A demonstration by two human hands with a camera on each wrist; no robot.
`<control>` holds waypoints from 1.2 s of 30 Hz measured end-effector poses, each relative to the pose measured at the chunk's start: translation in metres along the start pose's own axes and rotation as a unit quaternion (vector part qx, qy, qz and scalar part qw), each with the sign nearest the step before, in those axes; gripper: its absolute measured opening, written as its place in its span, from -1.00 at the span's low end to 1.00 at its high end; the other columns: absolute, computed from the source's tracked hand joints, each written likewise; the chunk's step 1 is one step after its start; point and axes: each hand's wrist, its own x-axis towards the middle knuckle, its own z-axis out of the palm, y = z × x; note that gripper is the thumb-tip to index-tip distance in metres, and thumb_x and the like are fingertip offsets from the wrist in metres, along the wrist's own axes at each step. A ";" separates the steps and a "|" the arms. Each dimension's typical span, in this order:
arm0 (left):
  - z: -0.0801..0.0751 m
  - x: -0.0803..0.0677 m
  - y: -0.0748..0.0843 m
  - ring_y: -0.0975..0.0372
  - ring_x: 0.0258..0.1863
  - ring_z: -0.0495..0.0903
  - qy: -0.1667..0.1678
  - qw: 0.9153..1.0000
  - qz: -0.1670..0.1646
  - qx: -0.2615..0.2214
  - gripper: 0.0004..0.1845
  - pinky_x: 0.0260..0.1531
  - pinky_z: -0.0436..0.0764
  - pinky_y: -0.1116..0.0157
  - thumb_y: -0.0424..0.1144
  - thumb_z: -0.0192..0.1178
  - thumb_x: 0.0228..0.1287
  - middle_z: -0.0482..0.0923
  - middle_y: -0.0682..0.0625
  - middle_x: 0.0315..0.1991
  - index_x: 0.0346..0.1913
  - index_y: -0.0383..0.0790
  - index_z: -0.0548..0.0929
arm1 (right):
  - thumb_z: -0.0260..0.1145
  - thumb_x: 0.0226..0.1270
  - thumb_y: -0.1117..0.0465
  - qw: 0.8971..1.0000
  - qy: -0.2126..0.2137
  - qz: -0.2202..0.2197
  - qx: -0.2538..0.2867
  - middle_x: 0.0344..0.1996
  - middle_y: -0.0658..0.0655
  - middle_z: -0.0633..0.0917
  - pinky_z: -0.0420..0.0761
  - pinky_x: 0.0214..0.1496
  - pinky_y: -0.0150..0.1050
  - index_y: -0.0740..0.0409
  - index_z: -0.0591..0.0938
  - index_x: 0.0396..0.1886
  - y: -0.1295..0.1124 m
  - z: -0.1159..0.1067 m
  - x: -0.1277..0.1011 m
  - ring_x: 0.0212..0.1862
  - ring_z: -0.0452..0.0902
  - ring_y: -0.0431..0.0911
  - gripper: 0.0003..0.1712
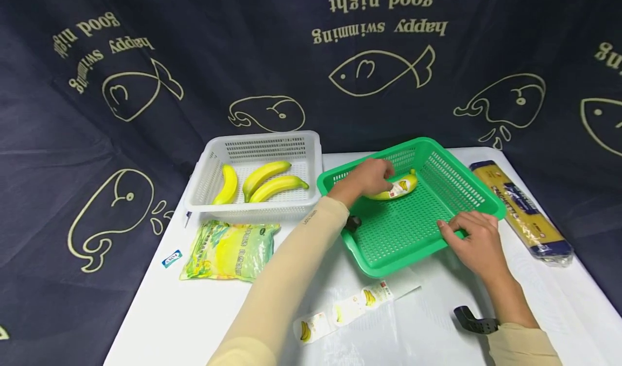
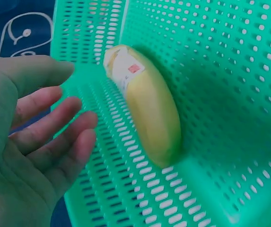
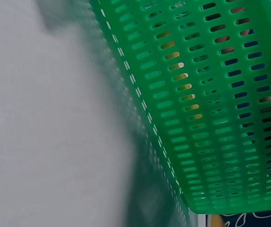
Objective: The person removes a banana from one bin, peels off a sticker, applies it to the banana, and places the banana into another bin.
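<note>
Left hand [image 1: 370,175] is inside the green basket [image 1: 478,201], over the near end of the labelled banana [image 1: 397,187]. From the head view, contact can't be confirmed, as the hand covers that end. The left wrist view settles it: fingers [image 2: 55,137] are loosely spread and relaxed, holding nothing, with a gap to the banana [image 2: 149,111]. The banana lies on the mesh floor against the far wall of the basket [image 2: 230,142], sticker [image 2: 126,68] on one end; the print is too small to read.

Right hand [image 1: 473,239] is at the basket's near right rim, fingers curled over the edge and gripping it. The fingertips are hidden behind the rim in the head view. The right wrist view shows only the basket's outer wall [image 3: 211,109] and blurred tabletop, no fingers in frame.

White basket [image 1: 311,155] sits to the left, just beside the green one, with three bananas [image 1: 262,181] in it. A green-yellow packet [image 1: 228,250] lies near of it. A sticker strip [image 1: 345,309] lies on the table [image 1: 184,312] between the forearms. A long spaghetti pack [image 1: 522,209] is at the right; its near end is hard to make out. A small dark object [image 1: 352,223] under the left forearm is partly hidden and can't be identified.
</note>
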 end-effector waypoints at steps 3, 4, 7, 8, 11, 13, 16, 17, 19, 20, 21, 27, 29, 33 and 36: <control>-0.009 -0.006 -0.002 0.33 0.02 0.49 0.014 1.000 0.000 -0.024 -0.64 -0.03 0.43 0.43 -0.14 0.22 0.31 0.56 0.11 0.03 0.15 -0.06 0.57 | 0.46 -0.03 0.26 1.000 0.007 0.004 -0.004 -0.64 -0.11 0.61 0.17 -0.09 -0.02 -0.15 0.48 -0.78 0.000 0.001 0.001 -0.47 0.38 -0.14 -0.64; -0.011 -0.008 -0.004 0.33 0.00 0.50 0.023 0.999 0.001 -0.032 -0.66 -0.04 0.43 0.43 -0.14 0.22 0.31 0.57 0.10 0.02 0.13 -0.06 0.58 | 0.46 -0.02 0.26 1.000 0.008 0.005 -0.006 -0.64 -0.11 0.61 0.17 -0.09 -0.02 -0.15 0.49 -0.78 0.000 0.002 0.001 -0.47 0.38 -0.14 -0.64; -0.017 -0.015 -0.012 0.32 -0.05 0.53 0.056 0.997 0.007 -0.057 -0.72 -0.06 0.44 0.42 -0.14 0.21 0.33 0.60 0.12 -0.05 0.07 -0.05 0.62 | 0.45 0.00 0.25 1.000 0.009 0.007 -0.012 -0.66 -0.09 0.60 0.18 -0.10 -0.01 -0.12 0.49 -0.78 0.001 0.003 0.002 -0.48 0.38 -0.13 -0.65; -0.018 -0.018 -0.015 0.32 -0.06 0.54 0.070 0.996 0.014 -0.060 -0.73 -0.08 0.45 0.42 -0.14 0.22 0.32 0.60 0.13 -0.07 0.05 -0.05 0.63 | 0.45 0.00 0.25 1.000 0.009 0.008 -0.013 -0.66 -0.09 0.60 0.18 -0.11 0.00 -0.11 0.50 -0.78 0.002 0.004 0.003 -0.48 0.39 -0.12 -0.66; -0.020 -0.026 -0.027 0.29 -0.10 0.56 0.100 0.991 0.036 -0.075 -0.75 -0.13 0.46 0.42 -0.17 0.20 0.33 0.61 0.12 -0.11 0.02 -0.10 0.65 | 0.45 0.02 0.26 1.000 0.009 0.008 -0.016 -0.67 -0.06 0.59 0.18 -0.12 0.01 -0.08 0.50 -0.78 0.004 0.005 0.005 -0.48 0.39 -0.11 -0.66; -0.022 -0.033 -0.033 0.30 -0.14 0.56 0.116 0.989 0.042 -0.083 -0.77 -0.18 0.47 0.43 -0.17 0.18 0.34 0.61 0.13 -0.12 0.00 -0.10 0.65 | 0.44 0.02 0.27 1.000 0.008 0.011 -0.021 -0.68 -0.04 0.59 0.18 -0.13 0.02 -0.05 0.50 -0.78 0.006 0.004 0.008 -0.48 0.38 -0.11 -0.66; -0.023 -0.044 -0.041 0.35 -0.20 0.55 0.134 0.984 0.035 -0.111 -0.79 -0.22 0.48 0.45 -0.17 0.17 0.35 0.59 0.14 -0.11 -0.02 -0.08 0.65 | 0.44 0.03 0.27 1.000 0.008 0.014 -0.027 -0.69 -0.02 0.59 0.17 -0.14 0.03 -0.03 0.51 -0.79 0.009 0.004 0.012 -0.48 0.36 -0.11 -0.66; -0.024 -0.047 -0.043 0.37 -0.22 0.54 0.139 0.982 0.030 -0.122 -0.80 -0.23 0.48 0.46 -0.17 0.17 0.35 0.59 0.15 -0.11 -0.02 -0.07 0.65 | 0.44 0.03 0.27 0.999 0.007 0.013 -0.029 -0.69 -0.01 0.59 0.17 -0.15 0.03 -0.02 0.51 -0.79 0.009 0.004 0.014 -0.49 0.36 -0.11 -0.66; -0.023 -0.053 -0.047 0.38 -0.24 0.54 0.151 0.978 0.025 -0.143 -0.81 -0.23 0.49 0.45 -0.18 0.17 0.35 0.58 0.16 -0.11 -0.04 -0.06 0.65 | 0.43 0.03 0.27 0.999 0.010 0.014 -0.031 -0.70 -0.02 0.58 0.16 -0.16 0.02 -0.03 0.50 -0.80 0.010 0.004 0.016 -0.49 0.35 -0.11 -0.65; -0.023 -0.055 -0.049 0.38 -0.24 0.54 0.155 0.976 0.023 -0.153 -0.82 -0.24 0.49 0.45 -0.19 0.17 0.35 0.58 0.16 -0.11 -0.04 -0.07 0.65 | 0.43 0.03 0.28 0.999 0.014 0.012 -0.031 -0.70 -0.02 0.58 0.16 -0.17 0.02 -0.03 0.50 -0.81 0.011 0.005 0.016 -0.50 0.35 -0.12 -0.65; -0.022 -0.057 -0.052 0.38 -0.24 0.54 0.160 0.974 0.023 -0.158 -0.82 -0.25 0.49 0.45 -0.19 0.17 0.35 0.58 0.17 -0.12 -0.05 -0.06 0.64 | 0.43 0.03 0.28 0.999 0.016 0.011 -0.031 -0.70 -0.03 0.58 0.16 -0.18 0.00 -0.04 0.49 -0.81 0.011 0.005 0.016 -0.51 0.34 -0.12 -0.64; -0.020 -0.072 -0.068 0.35 -0.25 0.55 0.202 0.964 0.014 -0.170 -0.85 -0.26 0.51 0.43 -0.20 0.16 0.35 0.61 0.18 -0.16 -0.09 -0.05 0.66 | 0.42 0.04 0.26 0.999 0.024 0.012 -0.030 -0.71 -0.04 0.57 0.15 -0.20 -0.02 -0.05 0.48 -0.82 0.011 0.007 0.017 -0.52 0.33 -0.14 -0.64; -0.019 -0.078 -0.075 0.34 -0.25 0.56 0.217 0.960 0.004 -0.174 -0.86 -0.25 0.51 0.41 -0.21 0.17 0.34 0.61 0.18 -0.16 -0.10 -0.05 0.66 | 0.42 0.05 0.25 0.999 0.027 0.016 -0.032 -0.72 -0.03 0.57 0.17 -0.20 0.00 -0.04 0.49 -0.81 0.011 0.009 0.017 -0.53 0.35 -0.11 -0.64; -0.016 -0.087 -0.089 0.31 -0.27 0.56 0.248 0.951 -0.020 -0.184 -0.85 -0.26 0.52 0.37 -0.24 0.18 0.33 0.62 0.15 -0.19 -0.11 -0.12 0.68 | 0.40 0.09 0.21 0.998 0.031 0.026 -0.040 -0.71 0.02 0.58 0.18 -0.19 0.05 0.03 0.53 -0.80 0.011 0.011 0.018 -0.53 0.38 -0.04 -0.67; -0.012 -0.092 -0.098 0.26 -0.25 0.56 0.261 0.948 -0.040 -0.180 -0.83 -0.24 0.52 0.34 -0.25 0.19 0.30 0.62 0.09 -0.20 -0.10 -0.16 0.68 | 0.39 0.12 0.19 0.998 0.033 0.035 -0.048 -0.71 0.07 0.59 0.19 -0.18 0.07 0.10 0.56 -0.78 0.010 0.012 0.019 -0.53 0.40 0.01 -0.67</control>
